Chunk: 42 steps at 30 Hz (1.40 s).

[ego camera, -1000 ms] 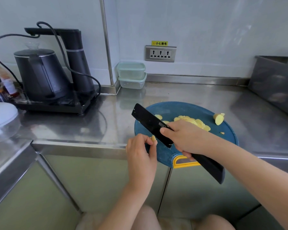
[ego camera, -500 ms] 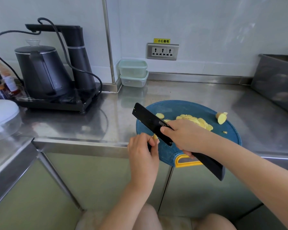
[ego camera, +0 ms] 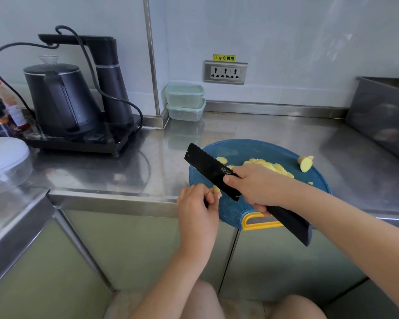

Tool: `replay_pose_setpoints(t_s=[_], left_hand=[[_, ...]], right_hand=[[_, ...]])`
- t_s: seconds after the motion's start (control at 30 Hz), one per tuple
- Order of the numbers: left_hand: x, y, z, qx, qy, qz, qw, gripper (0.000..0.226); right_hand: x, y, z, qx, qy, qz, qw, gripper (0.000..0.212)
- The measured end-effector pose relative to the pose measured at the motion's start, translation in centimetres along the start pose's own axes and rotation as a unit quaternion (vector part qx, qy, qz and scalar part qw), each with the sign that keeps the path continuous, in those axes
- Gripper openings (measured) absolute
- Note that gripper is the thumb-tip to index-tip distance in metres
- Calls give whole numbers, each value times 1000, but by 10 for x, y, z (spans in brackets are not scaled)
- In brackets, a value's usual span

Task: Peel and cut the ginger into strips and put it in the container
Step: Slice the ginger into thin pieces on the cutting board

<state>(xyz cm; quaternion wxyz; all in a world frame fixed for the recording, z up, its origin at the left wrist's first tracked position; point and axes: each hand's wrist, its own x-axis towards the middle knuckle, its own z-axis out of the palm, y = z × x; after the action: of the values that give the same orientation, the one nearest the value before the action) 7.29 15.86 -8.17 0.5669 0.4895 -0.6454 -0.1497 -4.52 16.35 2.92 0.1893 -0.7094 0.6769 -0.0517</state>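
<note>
A round blue cutting board [ego camera: 244, 150] with a yellow handle lies at the steel counter's front edge. Peeled ginger slices [ego camera: 274, 166] are piled on it, and a thicker ginger chunk [ego camera: 305, 164] sits at its right. My right hand [ego camera: 258, 185] grips a black cleaver [ego camera: 207, 166], blade pointing up-left over the board. My left hand [ego camera: 197, 208] pinches a small ginger piece [ego camera: 216, 189] at the board's left edge, just beside the blade. Two stacked clear containers [ego camera: 185, 102] with green lids stand at the back wall.
A black kettle [ego camera: 60, 97] on its base with a water-tower unit stands at the left, with sauce bottles [ego camera: 0, 111] and a white-lidded bowl [ego camera: 5, 157] farther left. A grey bin [ego camera: 382, 116] sits at the right. A wall socket [ego camera: 225, 72] is behind.
My left hand's fingers have curled a little tighter round the small ginger piece by the blade. The cleaver and my right hand have barely moved.
</note>
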Motion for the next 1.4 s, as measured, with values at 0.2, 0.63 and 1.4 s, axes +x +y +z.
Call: replay_pose_setpoints(t_s=[0.2,0.63,1.4], left_hand=[[0,4,-3,7,-8,-19,1000,49],[51,23,-30,110,-315,-59,941,17],[73,35,-34,231,-426,-113,867,35]], right_hand=[[-5,-2,-4,32,-11,26,999,30],[-20,23,-17,133,42,72,988,33],[0,14,27,76,11,21,997,38]])
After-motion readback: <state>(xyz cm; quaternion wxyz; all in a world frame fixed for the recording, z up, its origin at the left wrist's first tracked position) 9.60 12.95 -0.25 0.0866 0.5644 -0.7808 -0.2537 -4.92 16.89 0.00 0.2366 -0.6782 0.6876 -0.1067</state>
